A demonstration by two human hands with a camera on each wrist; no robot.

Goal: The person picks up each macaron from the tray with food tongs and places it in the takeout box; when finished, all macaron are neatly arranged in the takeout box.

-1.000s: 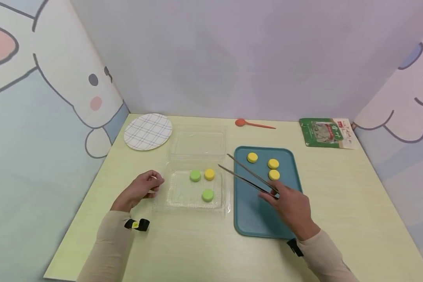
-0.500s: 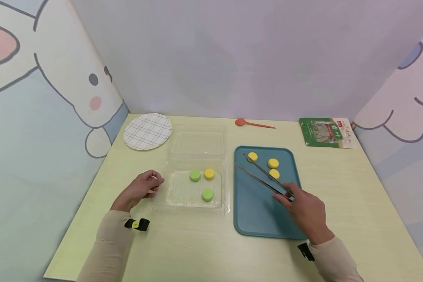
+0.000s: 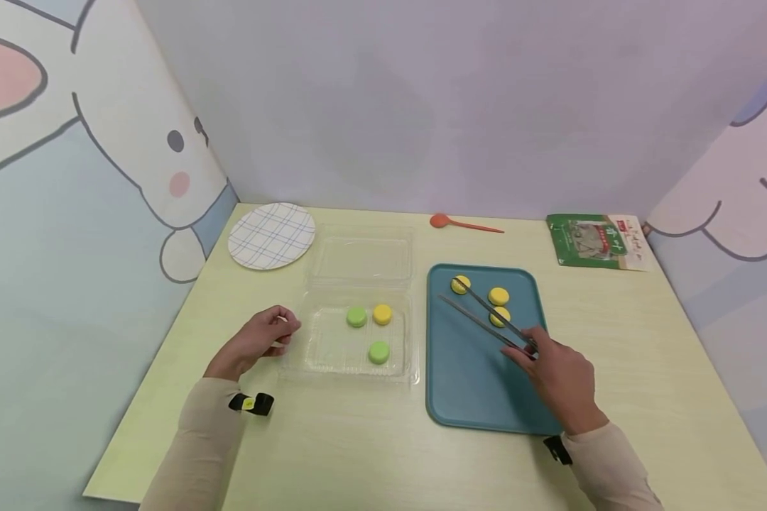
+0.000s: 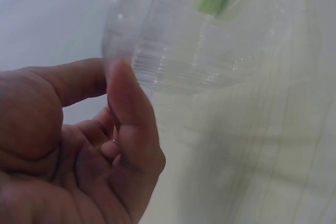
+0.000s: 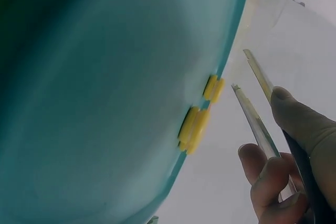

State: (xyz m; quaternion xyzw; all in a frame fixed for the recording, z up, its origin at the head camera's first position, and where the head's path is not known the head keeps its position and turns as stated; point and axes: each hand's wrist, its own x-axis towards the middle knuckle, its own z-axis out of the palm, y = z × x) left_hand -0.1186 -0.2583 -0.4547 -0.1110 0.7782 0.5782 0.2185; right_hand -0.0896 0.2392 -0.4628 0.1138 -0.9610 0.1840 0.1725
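Note:
My left hand (image 3: 256, 344) pinches the left rim of a clear plastic clamshell box (image 3: 326, 349), thumb against fingers, as the left wrist view shows. Inside the box lie two green macarons (image 3: 378, 352) and one yellow macaron (image 3: 382, 314). Held in my right hand (image 3: 559, 376) are metal tongs (image 5: 256, 121), their tips spread apart with nothing between them. The tongs reach over the blue-green tray (image 3: 466, 387). Three yellow macarons (image 3: 498, 296) sit toward its far end, and one tong tip overlaps the far-left macaron (image 3: 461, 285) in the head view.
A checked white plate (image 3: 271, 236) stands at the back left, beside the box's opened lid (image 3: 361, 259). An orange spoon (image 3: 466, 225) lies behind the tray. At the back right is a green and white food pouch (image 3: 597, 241). Walls border the table.
My right hand has drawn the tongs rightward, from near the box to above the tray's far macarons. The left hand stays at the box rim.

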